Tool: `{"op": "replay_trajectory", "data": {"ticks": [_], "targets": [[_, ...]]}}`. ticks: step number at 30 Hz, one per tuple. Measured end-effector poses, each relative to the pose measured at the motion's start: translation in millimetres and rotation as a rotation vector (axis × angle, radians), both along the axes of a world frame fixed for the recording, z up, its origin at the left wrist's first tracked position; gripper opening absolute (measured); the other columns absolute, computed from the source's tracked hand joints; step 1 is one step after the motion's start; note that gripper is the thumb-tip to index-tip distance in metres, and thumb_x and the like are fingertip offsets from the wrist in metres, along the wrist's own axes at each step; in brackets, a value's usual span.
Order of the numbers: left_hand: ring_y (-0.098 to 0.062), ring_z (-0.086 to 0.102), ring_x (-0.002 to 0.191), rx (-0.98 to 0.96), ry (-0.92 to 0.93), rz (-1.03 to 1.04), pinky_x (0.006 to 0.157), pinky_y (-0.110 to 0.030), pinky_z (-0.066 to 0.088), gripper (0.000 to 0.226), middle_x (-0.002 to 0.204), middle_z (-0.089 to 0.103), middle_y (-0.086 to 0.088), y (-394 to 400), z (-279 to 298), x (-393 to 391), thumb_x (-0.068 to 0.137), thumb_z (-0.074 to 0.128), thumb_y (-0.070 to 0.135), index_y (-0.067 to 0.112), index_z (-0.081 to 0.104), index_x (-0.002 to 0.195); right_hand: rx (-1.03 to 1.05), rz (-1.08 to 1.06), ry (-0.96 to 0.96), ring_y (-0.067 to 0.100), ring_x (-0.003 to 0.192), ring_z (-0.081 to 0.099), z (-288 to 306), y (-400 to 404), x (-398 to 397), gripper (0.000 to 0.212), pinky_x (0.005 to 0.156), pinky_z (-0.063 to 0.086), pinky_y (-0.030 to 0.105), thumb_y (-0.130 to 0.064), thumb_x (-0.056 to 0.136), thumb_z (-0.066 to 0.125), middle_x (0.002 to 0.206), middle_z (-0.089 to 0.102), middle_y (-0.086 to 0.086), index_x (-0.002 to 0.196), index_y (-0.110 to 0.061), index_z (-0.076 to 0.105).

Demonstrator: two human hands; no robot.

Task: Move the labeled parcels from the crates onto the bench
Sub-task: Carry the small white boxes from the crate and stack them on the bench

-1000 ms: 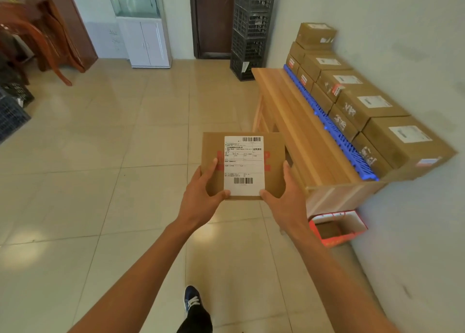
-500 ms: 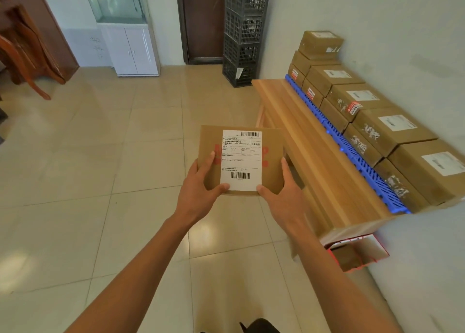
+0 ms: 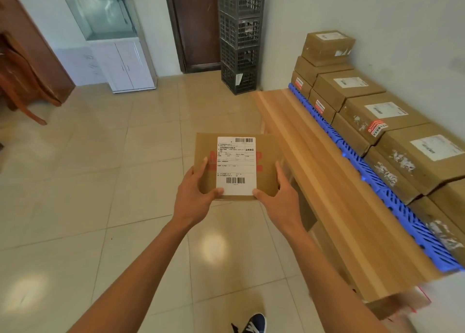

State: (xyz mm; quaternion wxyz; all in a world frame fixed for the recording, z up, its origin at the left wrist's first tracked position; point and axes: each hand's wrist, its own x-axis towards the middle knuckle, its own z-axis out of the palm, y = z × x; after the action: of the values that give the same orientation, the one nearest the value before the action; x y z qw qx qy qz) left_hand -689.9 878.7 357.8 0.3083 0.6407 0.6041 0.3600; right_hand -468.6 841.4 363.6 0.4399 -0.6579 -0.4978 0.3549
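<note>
A flat brown parcel [image 3: 266,161] with a white shipping label on top is carried over the tiled floor, just left of the wooden bench [image 3: 327,181]. My left hand [image 3: 193,194] grips its near left corner, thumb on top. My right hand [image 3: 279,199] grips the near right corner the same way. A row of labeled brown parcels [image 3: 372,116] sits along the bench's wall side on a blue plastic grid [image 3: 392,201], stacked higher at the far end.
A tall stack of dark plastic crates [image 3: 239,35] stands against the far wall beside a brown door. A white cabinet [image 3: 118,63] is at the back left, dark wooden furniture [image 3: 22,81] at far left. My shoe [image 3: 254,322] shows on the floor.
I have walked forward alongside the bench; the bench and its parcels now lie closer and further right. The parcel stays held in both hands, in the same grip.
</note>
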Motion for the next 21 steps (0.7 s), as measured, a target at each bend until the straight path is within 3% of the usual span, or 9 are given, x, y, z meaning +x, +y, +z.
{"op": "replay_trajectory", "data": {"ticks": [2, 4, 7, 9, 12, 16, 19, 21], "targets": [[0.002, 0.042, 0.12, -0.013, -0.036, 0.042, 0.087, -0.004, 0.033, 0.094, 0.138, 0.046, 0.022, 27.3, -0.2, -1.6, 0.081, 0.085, 0.028, 0.04, 0.032, 0.158, 0.003, 0.032, 0.021, 0.002, 0.136, 0.044, -0.2, 30.6, 4.4, 0.096, 0.116, 0.038, 0.032, -0.02, 0.083, 0.08, 0.144, 0.046, -0.027, 0.158, -0.037, 0.022], [0.002, 0.043, 0.12, -0.032, -0.061, 0.061, 0.085, -0.001, 0.031, 0.093, 0.136, 0.045, 0.024, 51.2, -1.9, -1.9, 0.081, 0.085, 0.027, 0.039, 0.033, 0.157, -0.001, 0.04, 0.041, -0.001, 0.13, 0.048, -1.7, 57.1, 6.8, 0.095, 0.111, 0.042, 0.027, -0.018, 0.083, 0.079, 0.137, 0.049, -0.031, 0.157, -0.039, 0.023], [0.001, 0.044, 0.122, -0.038, -0.079, 0.059, 0.09, -0.004, 0.032, 0.094, 0.138, 0.045, 0.024, 89.4, -4.6, -0.2, 0.08, 0.086, 0.025, 0.039, 0.033, 0.157, 0.011, 0.061, 0.044, -0.007, 0.128, 0.047, -4.1, 95.6, 7.8, 0.095, 0.103, 0.043, 0.017, -0.016, 0.084, 0.079, 0.147, 0.048, -0.024, 0.155, -0.046, 0.023], [0.0, 0.044, 0.122, -0.044, -0.085, 0.062, 0.095, -0.012, 0.034, 0.094, 0.137, 0.045, 0.024, 116.5, -8.2, -1.3, 0.08, 0.086, 0.024, 0.039, 0.034, 0.156, 0.025, 0.068, 0.052, -0.017, 0.119, 0.05, -8.8, 124.3, 8.1, 0.093, 0.09, 0.045, 0.005, -0.016, 0.083, 0.078, 0.129, 0.051, -0.043, 0.147, -0.059, 0.027], [0.0, 0.044, 0.121, -0.028, -0.075, 0.045, 0.094, -0.011, 0.034, 0.094, 0.135, 0.044, 0.024, 160.8, -13.0, -4.2, 0.08, 0.085, 0.026, 0.039, 0.033, 0.157, 0.023, 0.047, 0.047, -0.029, 0.11, 0.046, -10.7, 169.1, 2.6, 0.087, 0.079, 0.041, -0.002, -0.017, 0.083, 0.078, 0.114, 0.048, -0.056, 0.144, -0.057, 0.031], [-0.002, 0.046, 0.122, -0.033, -0.098, -0.016, 0.1, -0.021, 0.039, 0.094, 0.136, 0.046, 0.022, 231.6, -18.1, -10.8, 0.08, 0.085, 0.025, 0.038, 0.033, 0.157, 0.016, -0.016, 0.037, -0.026, 0.109, 0.049, -13.4, 230.2, -8.9, 0.088, 0.083, 0.045, 0.003, -0.022, 0.082, 0.081, 0.113, 0.052, -0.052, 0.15, -0.044, 0.031], [-0.006, 0.047, 0.124, -0.026, -0.104, -0.093, 0.103, -0.026, 0.041, 0.094, 0.142, 0.047, 0.016, 285.3, -16.7, -13.3, 0.081, 0.085, 0.025, 0.036, 0.032, 0.158, 0.006, -0.087, 0.006, -0.009, 0.113, 0.059, -9.9, 270.9, -15.9, 0.087, 0.098, 0.054, 0.03, -0.024, 0.081, 0.082, 0.123, 0.062, -0.031, 0.152, -0.036, 0.034], [-0.004, 0.046, 0.121, -0.036, -0.1, -0.135, 0.099, -0.023, 0.038, 0.094, 0.137, 0.045, 0.019, 317.2, -15.5, -12.9, 0.081, 0.085, 0.027, 0.036, 0.032, 0.158, -0.001, -0.126, 0.015, 0.003, 0.119, 0.06, -5.5, 293.0, -16.5, 0.089, 0.1, 0.054, 0.042, -0.026, 0.081, 0.082, 0.132, 0.062, -0.018, 0.154, -0.034, 0.032]]}}
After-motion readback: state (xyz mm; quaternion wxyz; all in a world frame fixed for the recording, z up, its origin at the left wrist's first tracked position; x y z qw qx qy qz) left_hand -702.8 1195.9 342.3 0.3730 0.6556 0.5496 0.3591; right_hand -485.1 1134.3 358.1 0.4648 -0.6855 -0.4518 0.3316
